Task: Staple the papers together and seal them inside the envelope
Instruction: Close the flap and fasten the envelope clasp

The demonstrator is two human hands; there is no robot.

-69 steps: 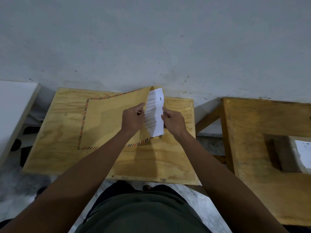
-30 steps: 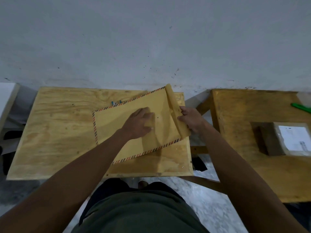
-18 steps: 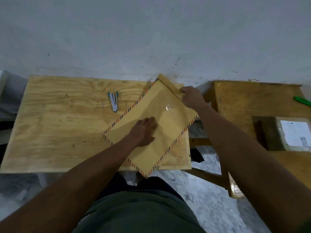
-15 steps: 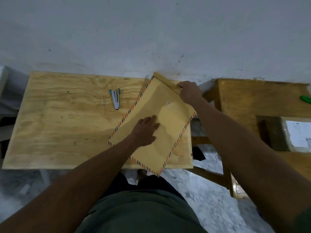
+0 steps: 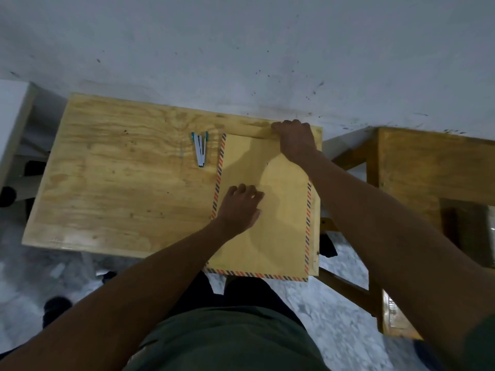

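Note:
A large brown envelope [image 5: 278, 226] with a red-and-blue striped border lies lengthwise on the right part of the wooden table [image 5: 112, 183], its near edge hanging over the table's front. My left hand [image 5: 239, 206] presses flat on its middle. At the far end, my right hand [image 5: 294, 139] grips the envelope's flap [image 5: 251, 131] with the fingers curled over it. The papers are not visible. A small silver and teal stapler [image 5: 200, 149] rests on the table just left of the envelope.
A white wall [image 5: 241, 49] stands right behind the table. A second wooden table [image 5: 428, 167] is on the right across a narrow gap. A white surface [image 5: 10, 116] shows at the far left edge. The floor below is speckled grey.
The papers went into the envelope. The envelope was then turned from lying sideways to pointing away from me. My right hand moved to the flap at the far end, and the stapler came into view.

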